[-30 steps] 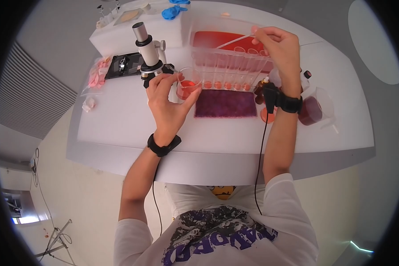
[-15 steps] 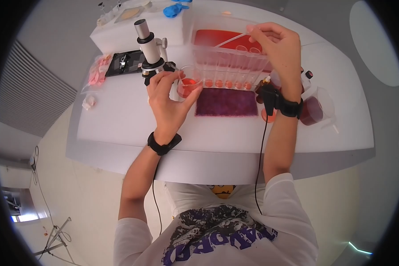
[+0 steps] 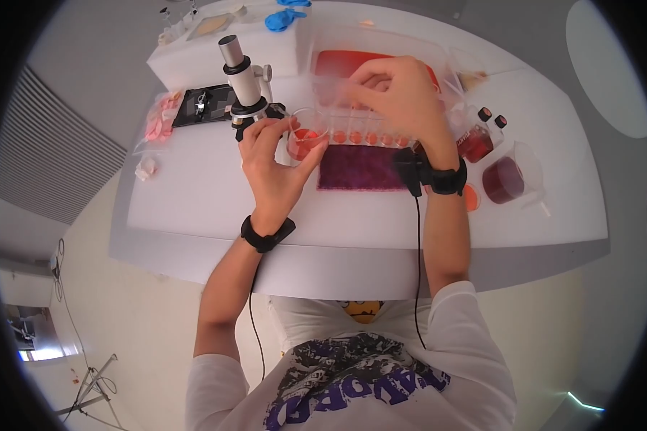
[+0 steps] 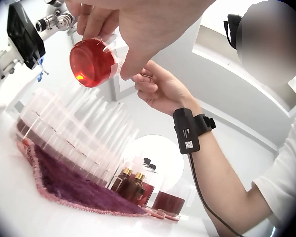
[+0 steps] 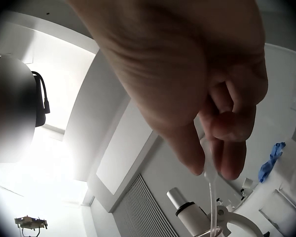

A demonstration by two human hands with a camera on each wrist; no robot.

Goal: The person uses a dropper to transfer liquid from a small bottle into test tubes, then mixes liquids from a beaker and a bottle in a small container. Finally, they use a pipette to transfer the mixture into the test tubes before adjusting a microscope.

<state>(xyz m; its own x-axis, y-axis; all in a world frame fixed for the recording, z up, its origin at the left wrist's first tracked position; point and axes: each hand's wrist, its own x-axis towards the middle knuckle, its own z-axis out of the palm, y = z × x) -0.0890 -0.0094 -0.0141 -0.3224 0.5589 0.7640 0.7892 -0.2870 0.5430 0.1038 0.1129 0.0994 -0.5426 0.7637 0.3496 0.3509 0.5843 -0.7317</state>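
Your left hand (image 3: 272,167) grips a beaker (image 3: 305,136) of red liquid beside the microscope (image 3: 244,82) — your right hand (image 3: 395,97) pinches a pipette (image 5: 210,187) above it — nothing visibly drawn yet.

My left hand (image 3: 273,169) holds a small beaker (image 3: 305,136) just in front of the microscope (image 3: 244,82), which stands toward the back left of the table (image 3: 194,194). To the beaker's right sits a test tube rack (image 3: 359,108), with a mat (image 3: 363,169) lying on the table before it. My right hand (image 3: 399,97) is above the rack, pinching a pipette (image 5: 211,197). Right of the mat stand two bottles (image 3: 478,136) and, further right, a larger beaker (image 3: 507,176). A slide tray (image 3: 201,104) lies left of the microscope.
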